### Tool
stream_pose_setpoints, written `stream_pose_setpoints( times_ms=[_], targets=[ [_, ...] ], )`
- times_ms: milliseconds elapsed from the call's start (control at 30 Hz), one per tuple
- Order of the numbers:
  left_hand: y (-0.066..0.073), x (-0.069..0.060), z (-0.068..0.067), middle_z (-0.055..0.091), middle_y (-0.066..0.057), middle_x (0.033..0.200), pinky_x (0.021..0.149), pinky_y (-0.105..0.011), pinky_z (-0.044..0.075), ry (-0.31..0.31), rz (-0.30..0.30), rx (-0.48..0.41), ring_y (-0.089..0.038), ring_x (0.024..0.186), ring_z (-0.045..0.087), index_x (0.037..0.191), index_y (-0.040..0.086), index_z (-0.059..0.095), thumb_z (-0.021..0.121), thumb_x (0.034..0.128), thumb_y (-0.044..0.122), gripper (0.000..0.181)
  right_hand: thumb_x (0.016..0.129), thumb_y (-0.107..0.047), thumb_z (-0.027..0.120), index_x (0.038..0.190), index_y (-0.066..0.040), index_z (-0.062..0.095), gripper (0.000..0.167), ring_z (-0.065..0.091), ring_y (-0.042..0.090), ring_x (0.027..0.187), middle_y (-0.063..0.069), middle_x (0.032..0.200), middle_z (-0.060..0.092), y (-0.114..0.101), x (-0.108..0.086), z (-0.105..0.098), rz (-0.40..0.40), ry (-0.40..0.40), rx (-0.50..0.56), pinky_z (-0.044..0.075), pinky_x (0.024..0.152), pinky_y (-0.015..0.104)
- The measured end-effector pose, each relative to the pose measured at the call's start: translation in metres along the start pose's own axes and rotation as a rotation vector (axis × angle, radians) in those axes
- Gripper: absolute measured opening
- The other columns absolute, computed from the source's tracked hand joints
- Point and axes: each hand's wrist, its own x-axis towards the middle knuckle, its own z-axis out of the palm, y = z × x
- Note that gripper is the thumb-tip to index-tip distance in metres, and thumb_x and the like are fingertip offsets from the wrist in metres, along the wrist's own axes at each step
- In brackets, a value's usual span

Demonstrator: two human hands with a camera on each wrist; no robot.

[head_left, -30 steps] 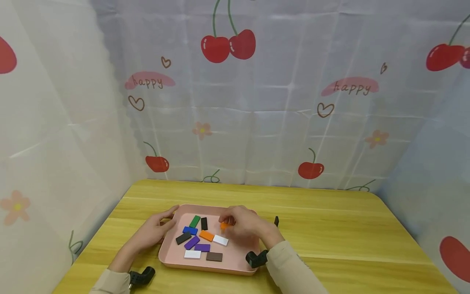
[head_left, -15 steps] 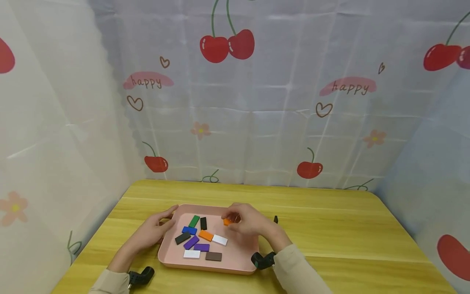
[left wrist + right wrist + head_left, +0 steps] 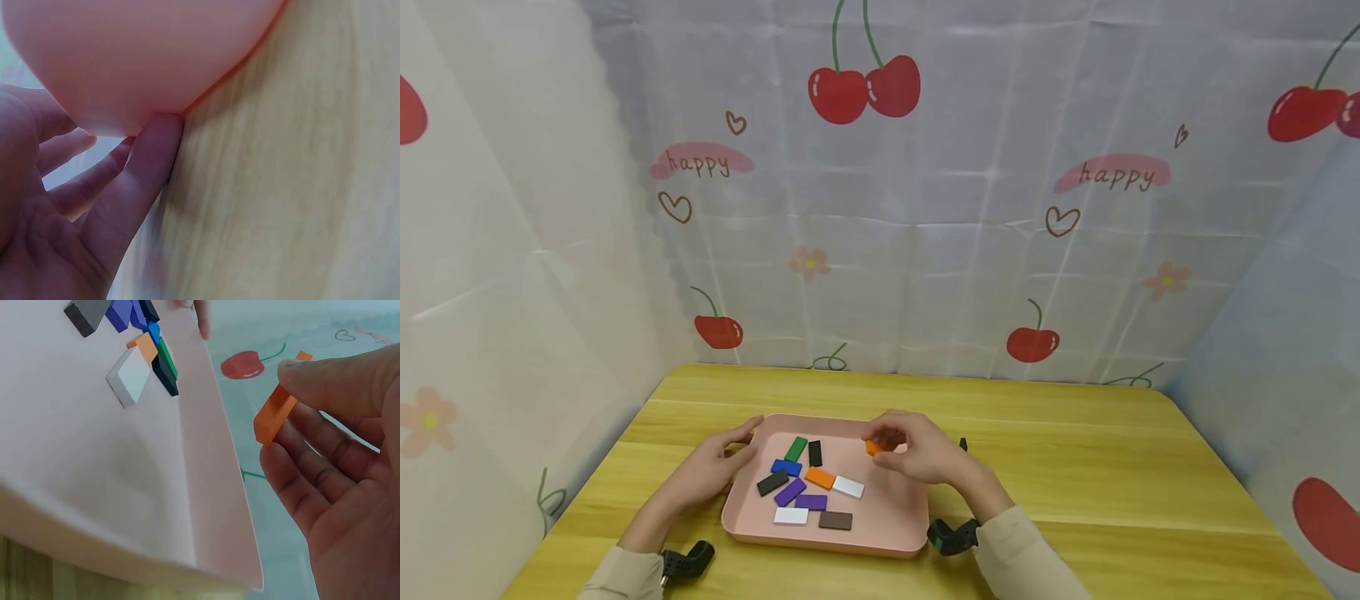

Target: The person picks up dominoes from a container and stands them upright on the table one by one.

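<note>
A pink tray (image 3: pixel 883 521) lies on the table, with coloured rectangular blocks spread flat inside it. My right hand (image 3: pixel 928 454) pinches an orange block (image 3: pixel 872 447) above the tray's back right part; in the right wrist view the orange block (image 3: pixel 272 417) is tilted between thumb and fingertips. My left hand (image 3: pixel 706 473) rests against the tray's left side, and in the left wrist view its fingers (image 3: pixel 150 150) touch the outer wall (image 3: pixel 144 69).
A green block (image 3: pixel 796 449), a blue block (image 3: pixel 786 468), an orange block (image 3: pixel 821 477) and a white block (image 3: pixel 848 487) lie in the tray among black, purple, white and brown ones. A cherry-print curtain (image 3: pixel 910 275) stands behind the wooden table (image 3: pixel 1075 467).
My right hand has moved right and slightly back over the tray, carrying the pinched orange block. The left hand and the blocks in the tray have stayed where they were.
</note>
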Motion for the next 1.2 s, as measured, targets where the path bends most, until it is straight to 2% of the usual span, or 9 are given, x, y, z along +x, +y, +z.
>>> stream_pose_setpoints(
  times_ms=[300,467,700,1033,1200],
  targets=[
    [-0.002,0.001,0.001,0.043,-0.019,0.161,0.098,-0.041,0.058,-0.003,0.007,0.002,-0.041,0.136,0.054,0.16,0.025,0.04,0.054,0.1085,0.029,0.054,0.095,-0.007,0.074,0.121,-0.01,0.071,0.027,0.063,0.017,0.098,-0.003,0.107,0.069,0.008,-0.014,-0.004,0.031,0.063,0.068,0.056,0.088,0.033],
    [-0.003,0.001,0.001,0.046,-0.019,0.159,0.099,-0.042,0.057,0.001,0.006,0.006,-0.04,0.136,0.054,0.16,0.025,0.04,0.054,0.1088,0.029,0.054,0.094,-0.006,0.074,0.12,-0.012,0.071,0.027,0.064,0.018,0.1,-0.001,0.108,0.069,0.014,-0.023,-0.007,0.048,0.099,0.097,0.056,0.091,0.032],
    [-0.004,0.0,0.0,0.054,-0.019,0.152,0.101,-0.045,0.056,0.018,0.013,0.025,-0.036,0.133,0.057,0.16,0.024,0.041,0.054,0.1083,0.029,0.054,0.094,-0.005,0.074,0.118,-0.014,0.07,0.026,0.065,0.02,0.103,0.005,0.111,0.069,0.023,-0.031,-0.011,0.047,0.131,0.131,0.056,0.097,0.038],
    [-0.005,0.0,0.001,0.055,-0.02,0.151,0.102,-0.045,0.056,0.015,0.017,0.031,-0.036,0.133,0.057,0.16,0.024,0.04,0.054,0.1084,0.03,0.054,0.095,-0.005,0.072,0.12,-0.012,0.069,0.026,0.066,0.023,0.105,0.013,0.113,0.069,0.031,-0.044,-0.017,0.033,0.156,0.157,0.057,0.095,0.032],
    [-0.006,0.001,0.001,0.055,-0.019,0.151,0.103,-0.046,0.055,0.015,0.027,0.035,-0.036,0.134,0.056,0.16,0.024,0.04,0.054,0.1085,0.031,0.054,0.095,-0.007,0.073,0.121,-0.013,0.069,0.026,0.066,0.024,0.106,0.01,0.116,0.069,0.035,-0.052,-0.019,0.049,0.168,0.152,0.057,0.094,0.03]
  ],
)
